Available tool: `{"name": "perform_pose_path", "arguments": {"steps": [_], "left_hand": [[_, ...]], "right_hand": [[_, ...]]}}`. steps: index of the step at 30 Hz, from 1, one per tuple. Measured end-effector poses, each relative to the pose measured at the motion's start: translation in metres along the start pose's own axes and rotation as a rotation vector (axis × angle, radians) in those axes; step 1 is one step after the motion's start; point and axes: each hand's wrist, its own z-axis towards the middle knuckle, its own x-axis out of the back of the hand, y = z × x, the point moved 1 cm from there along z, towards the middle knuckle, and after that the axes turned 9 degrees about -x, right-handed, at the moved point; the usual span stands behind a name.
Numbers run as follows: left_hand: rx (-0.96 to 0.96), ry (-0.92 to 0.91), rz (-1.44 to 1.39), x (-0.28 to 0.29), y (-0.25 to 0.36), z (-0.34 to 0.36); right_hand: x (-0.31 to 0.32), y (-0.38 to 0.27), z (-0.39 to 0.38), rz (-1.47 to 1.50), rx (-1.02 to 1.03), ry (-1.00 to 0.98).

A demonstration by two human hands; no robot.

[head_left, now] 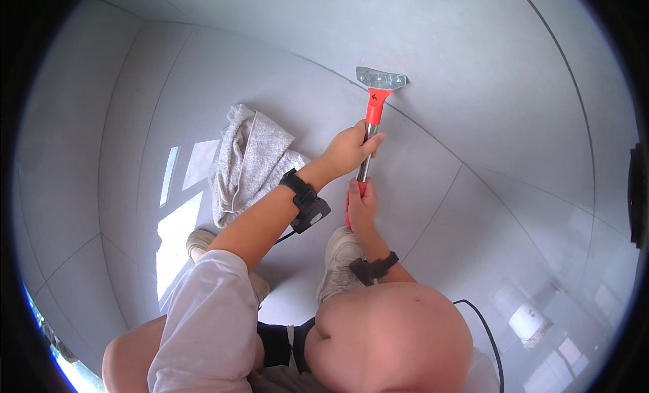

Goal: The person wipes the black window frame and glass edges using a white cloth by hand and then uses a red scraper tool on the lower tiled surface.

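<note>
A scraper (374,107) with a red head, a metal shaft and a red grip slants upward in front of me. Its wide metal blade holder (381,78) is at the grey wall tile (460,61), just above the line where wall and floor meet. Around the metal shaft, below the red head, my left hand (353,148) is closed. My right hand (363,202) wraps the red grip lower down, near my right shoe. Whether the blade edge touches the tile, I cannot tell.
A crumpled grey cloth (253,159) lies on the tiled floor (412,183), left of my left forearm. My shoes (340,261) and bare knees are close below. Black bands with devices (309,203) sit on both wrists. A black cable (488,325) curves at lower right, near a white object (529,324), possibly a reflection.
</note>
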Motion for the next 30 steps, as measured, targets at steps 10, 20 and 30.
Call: {"name": "perform_pose_path", "arguments": {"steps": [10, 20, 30], "left_hand": [[-0.056, 0.007, 0.0, 0.003, -0.004, 0.0], [-0.137, 0.024, -0.092, 0.001, -0.01, 0.003], [-0.155, -0.011, -0.178, -0.004, -0.009, 0.007]], "right_hand": [[-0.005, 0.015, 0.007, -0.09, 0.101, 0.071], [0.0, 0.01, 0.008, -0.188, 0.109, 0.165], [0.005, -0.003, 0.004, -0.284, 0.186, 0.223]]}}
